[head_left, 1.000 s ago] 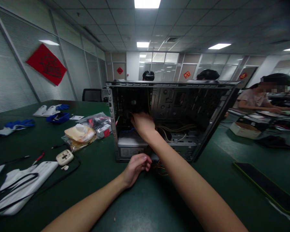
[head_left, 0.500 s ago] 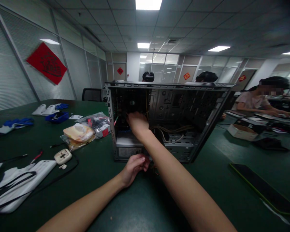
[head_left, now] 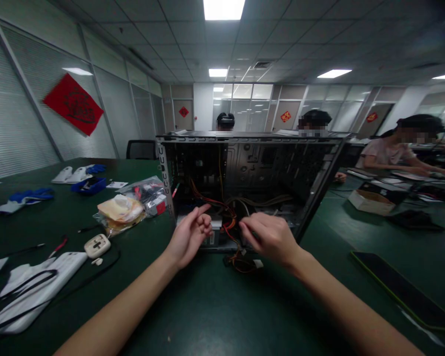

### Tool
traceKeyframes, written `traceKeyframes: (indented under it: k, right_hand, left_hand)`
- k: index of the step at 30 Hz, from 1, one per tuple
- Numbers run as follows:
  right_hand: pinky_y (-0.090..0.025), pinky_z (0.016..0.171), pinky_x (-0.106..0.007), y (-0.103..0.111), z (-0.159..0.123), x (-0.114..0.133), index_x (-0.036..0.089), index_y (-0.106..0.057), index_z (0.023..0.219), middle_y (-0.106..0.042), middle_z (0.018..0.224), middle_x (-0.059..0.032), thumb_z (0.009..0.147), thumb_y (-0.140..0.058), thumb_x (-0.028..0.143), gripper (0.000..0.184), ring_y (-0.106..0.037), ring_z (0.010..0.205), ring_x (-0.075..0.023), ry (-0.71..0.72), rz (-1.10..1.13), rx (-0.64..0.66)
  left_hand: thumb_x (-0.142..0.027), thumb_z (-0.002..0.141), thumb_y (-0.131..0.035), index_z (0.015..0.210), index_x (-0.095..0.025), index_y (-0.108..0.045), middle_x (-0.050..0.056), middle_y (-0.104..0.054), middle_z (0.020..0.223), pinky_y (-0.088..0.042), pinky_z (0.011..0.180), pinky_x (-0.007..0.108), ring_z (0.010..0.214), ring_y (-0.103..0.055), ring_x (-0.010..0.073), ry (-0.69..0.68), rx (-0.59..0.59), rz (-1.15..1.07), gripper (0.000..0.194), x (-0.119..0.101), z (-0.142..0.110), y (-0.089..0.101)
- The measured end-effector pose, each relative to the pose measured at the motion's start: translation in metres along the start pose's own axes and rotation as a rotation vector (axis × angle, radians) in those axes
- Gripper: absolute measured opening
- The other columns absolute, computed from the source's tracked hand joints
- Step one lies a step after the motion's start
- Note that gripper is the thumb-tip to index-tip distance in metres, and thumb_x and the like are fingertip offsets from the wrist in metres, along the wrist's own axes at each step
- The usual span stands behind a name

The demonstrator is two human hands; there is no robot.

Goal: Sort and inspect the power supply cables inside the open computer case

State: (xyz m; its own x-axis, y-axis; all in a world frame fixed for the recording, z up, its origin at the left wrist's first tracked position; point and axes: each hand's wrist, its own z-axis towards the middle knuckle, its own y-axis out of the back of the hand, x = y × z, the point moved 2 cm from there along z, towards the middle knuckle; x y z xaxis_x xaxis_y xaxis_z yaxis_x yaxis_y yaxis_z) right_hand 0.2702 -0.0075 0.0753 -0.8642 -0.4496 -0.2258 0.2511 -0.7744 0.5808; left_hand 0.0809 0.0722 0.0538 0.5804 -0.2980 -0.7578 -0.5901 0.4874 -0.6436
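Note:
A computer case (head_left: 254, 139) with its side off stands on the table, its open face toward me. A bundle of red, yellow and black power cables (head_left: 228, 212) runs from its inside, over the bottom edge, to loose connectors (head_left: 257, 263) on the table. My left hand (head_left: 189, 236) is palm up in front of the power supply (head_left: 215, 236), its index finger stretched out and the others loosely curled; nothing shows in it. My right hand (head_left: 272, 238) is closed, just right of the cables; its fingertips are partly hidden, so I cannot tell what it pinches.
Left of the case lie bagged parts (head_left: 154, 198), a bagged bread-like item (head_left: 120, 210), blue-and-white gloves (head_left: 29, 195), a cream earbud case (head_left: 97, 245) and a white device (head_left: 48, 291). On the right are a dark pad (head_left: 404, 289), an open box (head_left: 371, 200) and a seated person (head_left: 389, 153).
My right hand has come out of the case and moved right, beside the cables. My left hand has risen and shifted left. The cable bundle now shows in front of the power supply.

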Motion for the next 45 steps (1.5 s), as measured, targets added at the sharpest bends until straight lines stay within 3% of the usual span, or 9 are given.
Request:
traceKeyframes:
  k: [4, 7, 13, 18, 25, 28, 32, 39, 45]
  right_hand:
    - [-0.036, 0.054, -0.028, -0.003, -0.057, 0.007, 0.015, -0.064, 0.078, -0.059, 0.061, -0.0026, 0.095, -0.050, 0.017, 0.022, -0.051, 0.054, -0.0137, 0.061, 0.064, 0.058]
    - [-0.038, 0.054, -0.028, -0.013, -0.079, 0.011, 0.014, -0.064, 0.090, -0.060, 0.065, -0.0041, 0.098, -0.048, 0.028, 0.023, -0.052, 0.056, -0.0154, 0.058, 0.154, 0.041]
    - [-0.048, 0.065, -0.033, -0.023, -0.086, 0.022, 0.014, -0.059, 0.117, -0.066, 0.088, -0.0120, 0.089, -0.034, 0.074, 0.071, -0.060, 0.075, -0.0229, -0.052, 0.488, 0.094]
    - [-0.050, 0.072, -0.033, -0.032, -0.089, 0.031, 0.019, -0.066, 0.108, -0.065, 0.084, -0.0073, 0.094, -0.040, 0.064, 0.054, -0.061, 0.076, -0.0203, -0.404, 0.795, 0.084]
    - [-0.054, 0.076, -0.032, -0.044, -0.091, 0.042, 0.018, -0.073, 0.093, -0.071, 0.090, -0.0072, 0.087, -0.064, 0.046, 0.030, -0.066, 0.081, -0.0203, -0.876, 1.261, 0.050]
    - [-0.054, 0.076, -0.031, -0.049, -0.090, 0.050, 0.016, -0.072, 0.083, -0.070, 0.081, -0.0051, 0.082, -0.070, 0.039, 0.022, -0.065, 0.077, -0.0195, -0.857, 1.254, 0.126]
    - [-0.053, 0.071, -0.028, -0.053, -0.087, 0.055, 0.017, -0.069, 0.085, -0.068, 0.081, -0.0032, 0.084, -0.067, 0.033, 0.016, -0.063, 0.075, -0.0177, -0.745, 1.157, 0.142]
    - [-0.052, 0.079, -0.031, -0.042, -0.078, 0.050, 0.017, -0.072, 0.087, -0.071, 0.091, -0.0083, 0.095, -0.055, 0.030, 0.023, -0.065, 0.084, -0.0202, -0.507, 0.904, 0.127]
    - [-0.052, 0.080, -0.033, -0.041, -0.077, 0.044, 0.018, -0.071, 0.077, -0.068, 0.078, -0.0060, 0.095, -0.054, 0.033, 0.029, -0.066, 0.082, -0.0222, -0.632, 0.928, 0.044]
  left_hand:
    - [-0.042, 0.092, -0.056, 0.085, -0.016, -0.058, -0.004, -0.050, 0.064, -0.042, 0.058, 0.022, 0.053, -0.045, 0.0088, 0.050, -0.037, 0.006, 0.028, 0.002, 0.009, -0.006]
    - [-0.051, 0.091, -0.055, 0.080, -0.015, -0.063, -0.005, -0.044, 0.059, -0.038, 0.056, 0.021, 0.053, -0.041, 0.0093, -0.125, -0.022, 0.206, 0.039, 0.017, 0.003, 0.005]
    - [-0.038, 0.083, -0.069, 0.086, -0.015, -0.071, 0.006, -0.058, 0.082, -0.043, 0.072, 0.030, 0.078, -0.055, 0.0186, -0.486, 0.374, 1.047, 0.024, 0.060, -0.029, 0.016]
    - [-0.026, 0.081, -0.068, 0.088, -0.017, -0.071, 0.006, -0.054, 0.085, -0.045, 0.075, 0.032, 0.082, -0.055, 0.0198, -0.704, 0.359, 1.229, 0.013, 0.069, -0.034, 0.006]
    - [-0.024, 0.080, -0.068, 0.099, -0.017, -0.066, 0.009, -0.060, 0.099, -0.046, 0.085, 0.039, 0.094, -0.056, 0.0232, -0.747, 0.339, 1.275, 0.020, 0.072, -0.032, 0.010]
    - [-0.025, 0.078, -0.071, 0.106, -0.015, -0.062, 0.011, -0.061, 0.100, -0.049, 0.083, 0.037, 0.094, -0.059, 0.0235, -0.744, 0.296, 1.120, 0.031, 0.073, -0.036, 0.007]
    - [-0.018, 0.085, -0.063, 0.088, -0.015, -0.070, 0.008, -0.067, 0.085, -0.050, 0.073, 0.029, 0.079, -0.063, 0.0181, -0.672, 0.279, 1.067, 0.007, 0.074, -0.040, 0.001]
    - [-0.026, 0.092, -0.057, 0.068, -0.015, -0.068, 0.004, -0.065, 0.067, -0.046, 0.065, 0.026, 0.064, -0.059, 0.0153, -0.505, 0.090, 1.104, 0.028, 0.063, -0.032, 0.010]
    - [-0.025, 0.089, -0.061, 0.077, -0.015, -0.071, 0.006, -0.069, 0.076, -0.048, 0.073, 0.028, 0.073, -0.063, 0.0178, -0.531, 0.062, 1.134, 0.019, 0.058, -0.031, 0.008]
